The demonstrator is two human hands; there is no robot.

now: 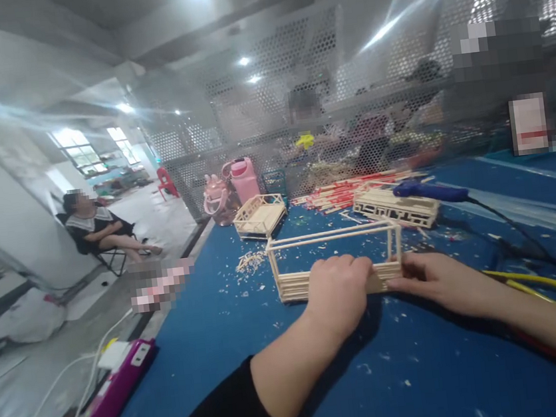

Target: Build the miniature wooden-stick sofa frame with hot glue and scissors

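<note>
A box-like frame of thin wooden sticks (292,287) stands on the blue tabletop, with stacked sticks as its low walls and thin posts carrying a top rail. My left hand (338,288) is closed over the middle of the near low wall, its fingertips hidden inside the frame. At the frame's right end, my right hand (431,278) grips the lower corner between thumb and fingers. Behind it are a small wooden stick model (261,217) and another one (393,207), with a blue-handled corded tool (431,191) lying over its edge.
Red and plain sticks (351,190) are piled at the back, near a pink bottle (245,182). Wood scraps (251,260) litter the blue table (214,349). A purple power strip (122,383) lies at the left edge; a yellow cable (551,278) is at right. A person (99,222) sits left.
</note>
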